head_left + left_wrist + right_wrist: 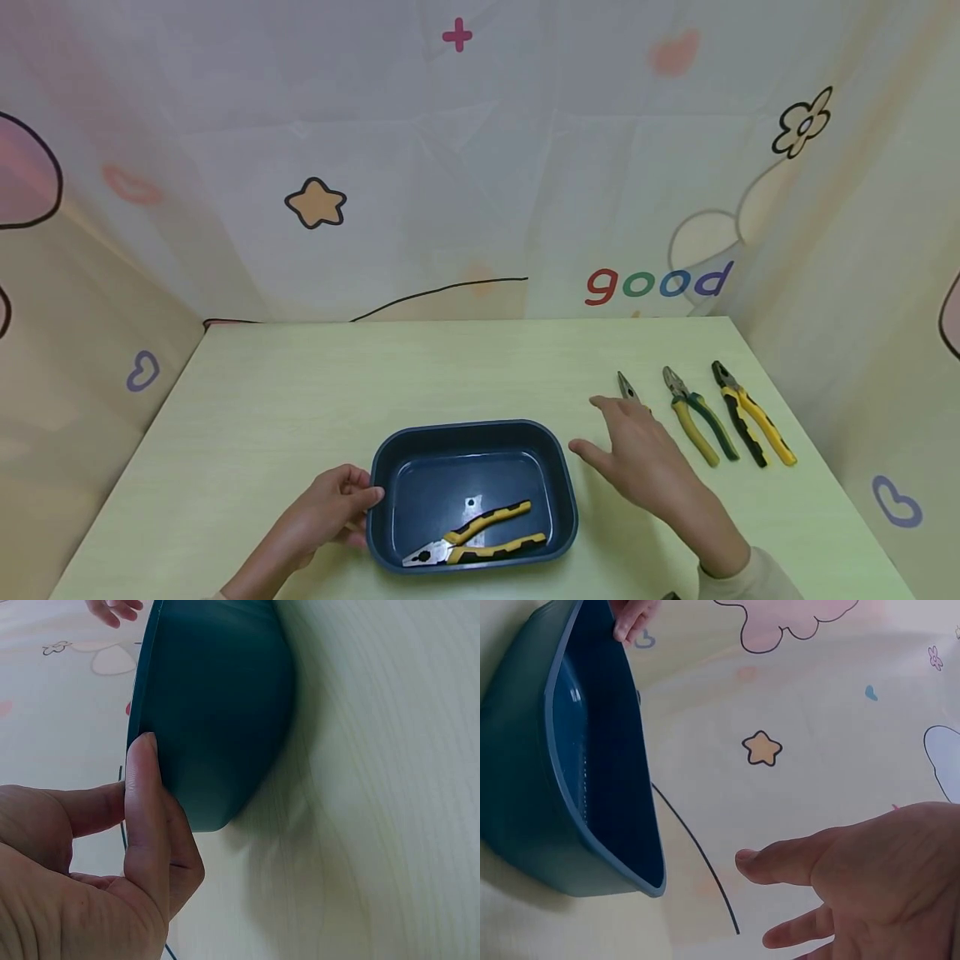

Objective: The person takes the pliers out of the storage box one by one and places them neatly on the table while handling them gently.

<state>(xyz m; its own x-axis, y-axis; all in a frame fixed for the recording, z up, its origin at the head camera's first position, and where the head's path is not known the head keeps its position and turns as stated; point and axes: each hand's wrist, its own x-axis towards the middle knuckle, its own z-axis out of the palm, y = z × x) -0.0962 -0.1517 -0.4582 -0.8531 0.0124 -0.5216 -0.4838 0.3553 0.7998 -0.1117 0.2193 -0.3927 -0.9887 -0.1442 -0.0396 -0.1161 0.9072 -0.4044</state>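
Note:
My left hand (330,512) holds the left rim of a dark blue plastic tray (468,442), thumb over the edge and fingers against the outer wall, as the left wrist view also shows. Inside, towards the front, lie combination pliers (456,539) with yellow and black handles spread apart. Over the table right of the tray, my right hand (637,454) is stretched out, thumb and fingers apart, holding nothing. It overlaps slim-nosed pliers (627,387), whose handles are hidden behind it; only the pointed jaws show.
To the right of that hand lie pliers with green handles (681,398) and another yellow-and-black pair (731,388), near the right edge of the pale table (300,375). Printed curtains (450,167) hang behind and at both sides.

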